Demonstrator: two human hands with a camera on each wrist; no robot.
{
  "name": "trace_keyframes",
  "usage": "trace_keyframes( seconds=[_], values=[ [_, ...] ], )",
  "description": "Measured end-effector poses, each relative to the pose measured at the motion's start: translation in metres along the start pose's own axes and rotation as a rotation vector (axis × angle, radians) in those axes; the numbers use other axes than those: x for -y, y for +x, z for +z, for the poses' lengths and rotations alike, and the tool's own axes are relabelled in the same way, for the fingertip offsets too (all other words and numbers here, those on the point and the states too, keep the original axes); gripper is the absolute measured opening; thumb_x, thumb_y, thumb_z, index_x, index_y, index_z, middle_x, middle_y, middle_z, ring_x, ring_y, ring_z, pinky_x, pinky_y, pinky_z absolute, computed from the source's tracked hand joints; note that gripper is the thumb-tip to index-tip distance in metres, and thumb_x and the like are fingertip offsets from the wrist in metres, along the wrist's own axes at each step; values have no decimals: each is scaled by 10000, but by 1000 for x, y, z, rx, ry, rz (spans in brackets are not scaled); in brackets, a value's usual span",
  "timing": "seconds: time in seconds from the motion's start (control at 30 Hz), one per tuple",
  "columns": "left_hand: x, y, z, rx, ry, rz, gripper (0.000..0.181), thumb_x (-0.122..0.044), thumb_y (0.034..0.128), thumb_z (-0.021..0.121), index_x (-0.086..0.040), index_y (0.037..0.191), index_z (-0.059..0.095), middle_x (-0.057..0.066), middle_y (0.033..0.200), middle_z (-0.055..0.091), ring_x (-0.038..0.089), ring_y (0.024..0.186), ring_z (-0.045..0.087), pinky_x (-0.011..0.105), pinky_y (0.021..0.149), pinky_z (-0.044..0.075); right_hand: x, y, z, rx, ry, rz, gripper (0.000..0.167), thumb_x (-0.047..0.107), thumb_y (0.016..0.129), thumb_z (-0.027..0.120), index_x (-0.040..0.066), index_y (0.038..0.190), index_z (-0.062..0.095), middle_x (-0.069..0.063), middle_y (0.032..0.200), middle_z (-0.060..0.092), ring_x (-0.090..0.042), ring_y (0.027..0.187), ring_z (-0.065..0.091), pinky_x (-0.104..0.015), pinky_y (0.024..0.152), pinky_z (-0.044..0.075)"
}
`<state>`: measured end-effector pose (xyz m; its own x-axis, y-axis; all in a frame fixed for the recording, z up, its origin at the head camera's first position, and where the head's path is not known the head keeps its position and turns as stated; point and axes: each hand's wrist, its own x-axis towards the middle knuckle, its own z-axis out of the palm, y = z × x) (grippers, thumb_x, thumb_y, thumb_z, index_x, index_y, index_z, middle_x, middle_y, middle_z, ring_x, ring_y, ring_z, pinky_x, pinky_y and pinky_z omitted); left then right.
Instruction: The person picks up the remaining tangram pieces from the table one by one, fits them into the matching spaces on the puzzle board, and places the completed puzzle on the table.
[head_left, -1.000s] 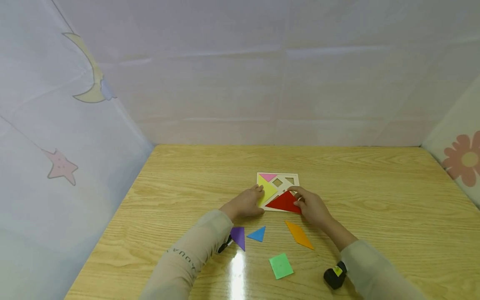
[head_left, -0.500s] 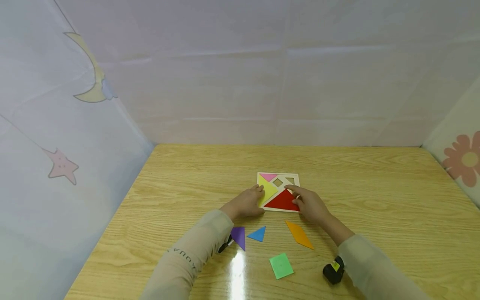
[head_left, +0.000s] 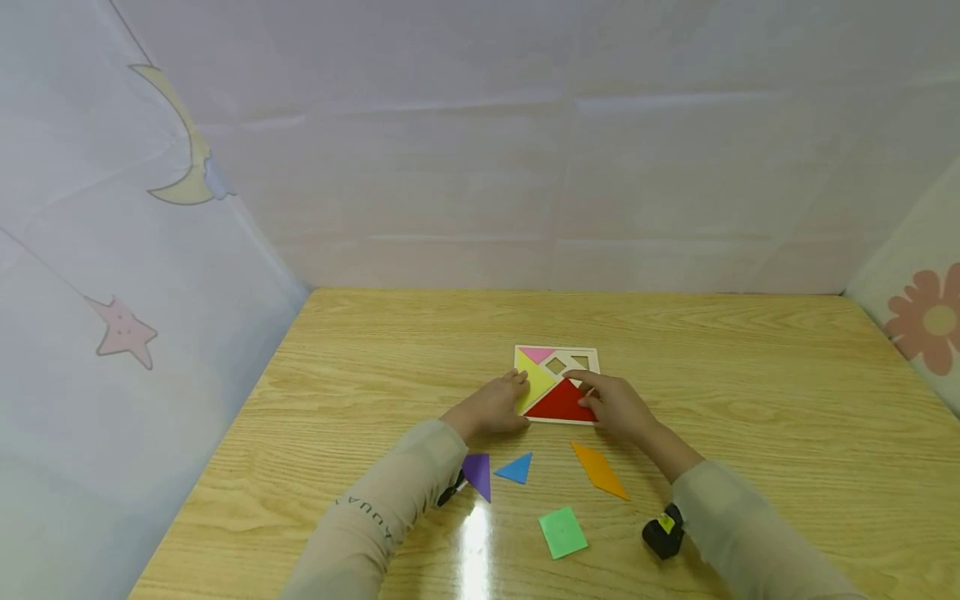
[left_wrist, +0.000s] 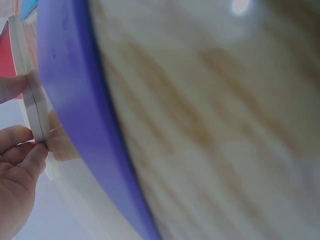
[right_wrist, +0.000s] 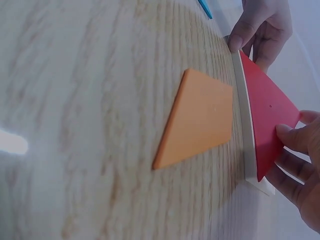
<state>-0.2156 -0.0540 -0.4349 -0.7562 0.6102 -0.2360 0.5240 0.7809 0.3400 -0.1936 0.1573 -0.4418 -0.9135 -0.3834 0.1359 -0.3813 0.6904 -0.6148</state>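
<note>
A pale tangram board lies on the table, with a yellow triangle and a pink triangle set in its left part. My left hand holds the board's left side; in the left wrist view, the thumb and fingers are at the board's edge. Between thumb and fingers, my right hand grips a red triangle over the front part of the board. In the right wrist view, the red triangle lies close above the board, slightly tilted. Whether it sits fully in a recess is unclear.
Nearer me on the wooden table lie a purple triangle, a blue triangle, an orange parallelogram and a green square. A black device is at the right wrist. Fabric walls stand behind and beside the table.
My right hand has shifted left with the red triangle, bringing it down closer to the board and nearer the yellow triangle. The left hand stays where it was.
</note>
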Motion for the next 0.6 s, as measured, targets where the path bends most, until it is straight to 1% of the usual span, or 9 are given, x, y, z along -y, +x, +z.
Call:
trace_keyframes(
  seconds=[0.17,0.43,0.6],
  values=[
    [0,1,2,-4,8,2,611,-246,792,588,15,1294,359,109,1390,229,230,1276,165,275,1010,179,0,3,1,9,1,-7,419,-65,758,585,45,1157,526,-100,831,596,-168,677,540,-257,564,459],
    [-2,2,3,2,-20,-26,594,-243,800,583,9,1292,367,100,1393,228,222,1280,155,286,1011,181,3,7,0,39,-11,22,414,-37,776,579,26,1180,509,-91,833,595,-168,675,535,-284,591,467],
    [-1,3,2,4,-18,-29,594,-248,805,576,8,1296,360,98,1395,222,217,1281,148,285,1013,173,2,10,-1,51,-26,21,406,-41,779,574,21,1175,510,-84,828,594,-158,657,522,-278,594,466]
  ],
)
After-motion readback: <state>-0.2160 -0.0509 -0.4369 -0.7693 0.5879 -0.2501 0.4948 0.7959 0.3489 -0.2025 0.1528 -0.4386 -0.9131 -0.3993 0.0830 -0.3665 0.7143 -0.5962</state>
